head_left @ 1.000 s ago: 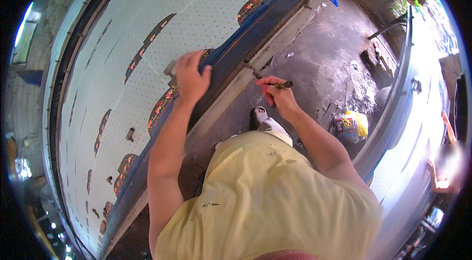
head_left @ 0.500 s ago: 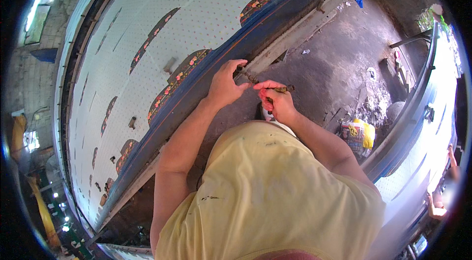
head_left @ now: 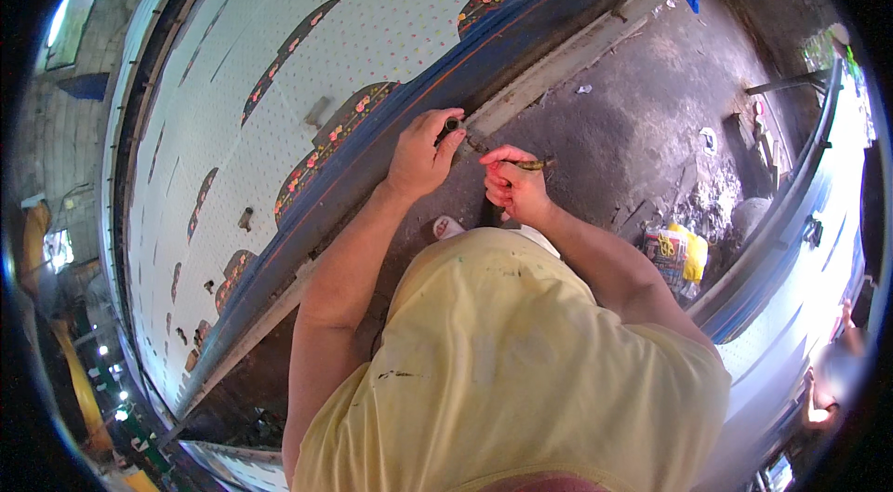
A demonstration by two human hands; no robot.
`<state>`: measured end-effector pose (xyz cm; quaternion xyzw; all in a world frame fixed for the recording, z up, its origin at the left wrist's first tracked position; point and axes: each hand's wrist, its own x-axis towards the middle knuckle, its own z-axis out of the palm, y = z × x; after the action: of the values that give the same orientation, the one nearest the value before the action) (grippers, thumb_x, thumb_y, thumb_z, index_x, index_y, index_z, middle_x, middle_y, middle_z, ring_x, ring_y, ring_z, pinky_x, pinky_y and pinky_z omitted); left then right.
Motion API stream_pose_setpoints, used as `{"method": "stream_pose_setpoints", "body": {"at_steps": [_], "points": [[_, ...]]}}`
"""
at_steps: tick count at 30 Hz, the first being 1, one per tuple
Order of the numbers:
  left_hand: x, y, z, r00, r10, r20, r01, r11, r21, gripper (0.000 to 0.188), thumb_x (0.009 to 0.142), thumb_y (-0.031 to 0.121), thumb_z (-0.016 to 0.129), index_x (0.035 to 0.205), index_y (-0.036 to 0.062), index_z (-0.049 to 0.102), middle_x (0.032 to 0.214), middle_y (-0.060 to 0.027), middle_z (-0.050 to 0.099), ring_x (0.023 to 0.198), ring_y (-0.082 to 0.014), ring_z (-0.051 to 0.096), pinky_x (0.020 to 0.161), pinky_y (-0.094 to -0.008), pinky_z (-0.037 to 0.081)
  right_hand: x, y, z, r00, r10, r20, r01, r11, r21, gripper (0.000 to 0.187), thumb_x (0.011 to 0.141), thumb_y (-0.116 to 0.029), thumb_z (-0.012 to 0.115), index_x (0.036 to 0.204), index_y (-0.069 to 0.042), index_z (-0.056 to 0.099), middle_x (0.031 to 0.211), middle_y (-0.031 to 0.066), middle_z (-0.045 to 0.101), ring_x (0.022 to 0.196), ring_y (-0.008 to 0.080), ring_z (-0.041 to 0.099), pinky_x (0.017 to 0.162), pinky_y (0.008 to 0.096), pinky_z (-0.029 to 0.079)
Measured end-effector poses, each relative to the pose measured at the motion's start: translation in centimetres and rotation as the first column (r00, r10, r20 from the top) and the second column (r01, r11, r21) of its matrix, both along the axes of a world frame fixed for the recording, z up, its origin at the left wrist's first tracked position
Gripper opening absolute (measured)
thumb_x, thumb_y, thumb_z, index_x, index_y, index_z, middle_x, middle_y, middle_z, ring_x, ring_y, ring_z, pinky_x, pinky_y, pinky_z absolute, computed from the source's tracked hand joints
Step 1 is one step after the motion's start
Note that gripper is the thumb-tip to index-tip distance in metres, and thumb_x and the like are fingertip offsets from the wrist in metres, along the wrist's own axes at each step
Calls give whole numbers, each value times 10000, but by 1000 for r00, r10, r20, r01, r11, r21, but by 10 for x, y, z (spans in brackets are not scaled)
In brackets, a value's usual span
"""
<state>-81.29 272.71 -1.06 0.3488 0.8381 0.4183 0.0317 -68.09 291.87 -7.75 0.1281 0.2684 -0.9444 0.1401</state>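
My left hand (head_left: 420,159) is closed at the edge of a long table (head_left: 409,101), thumb and fingers pinching a small dark cylinder (head_left: 452,125) with a round, hollow-looking end. Just to its right, my right hand (head_left: 517,189) grips a thin, stained, brownish stick-like tool (head_left: 534,164). One end of the tool sticks out to the right past my knuckles. A small dark piece (head_left: 476,146) shows between the hands; whether it belongs to the tool I cannot tell. White dotted fabric with dark floral patches (head_left: 363,106) covers the table top.
A pale rail (head_left: 577,50) runs along the table's side. On the grey floor to the right stand a printed container and a yellow bag (head_left: 694,252), near rubble. A second fabric-covered table (head_left: 772,325) curves along the right, with a person's arm (head_left: 819,404) beyond it. Small objects (head_left: 246,219) lie on the fabric.
My left hand has turned slightly, so the cylinder's round end shows more clearly. The right hand has shifted slightly, its fingers curled more tightly. A foot now shows below my left hand.
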Motion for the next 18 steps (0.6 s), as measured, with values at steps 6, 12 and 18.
{"method": "stream_pose_setpoints", "body": {"at_steps": [6,12,18], "points": [[0,-5,-4,1000,-11,-18,11,1000,10,294,1081,210,742,1323,46,702,1224,-199,778,1125,-442,742,944,-500,598,-17,24,-6,587,563,-582,630,135,765,182,960,-113,728,1132,-104,788,752,35,596,621,181,644,531,375,529],[-2,-4,-7,999,11,40,-11,1000,-10,300,1074,226,759,1313,55,702,1204,-214,770,1109,-446,738,926,-501,594,-14,5,70,658,660,362,414,-719,559,216,920,-197,754,1111,-118,817,1017,119,732,830,277,791,646,418,647],[-4,-2,-7,997,-36,62,32,997,71,293,1061,213,772,1294,48,707,1174,-204,765,1097,-441,735,928,-506,587,-15,16,52,692,649,316,461,-734,499,272,989,-170,696,1247,-126,772,1055,121,736,875,284,799,692,410,658]]}}
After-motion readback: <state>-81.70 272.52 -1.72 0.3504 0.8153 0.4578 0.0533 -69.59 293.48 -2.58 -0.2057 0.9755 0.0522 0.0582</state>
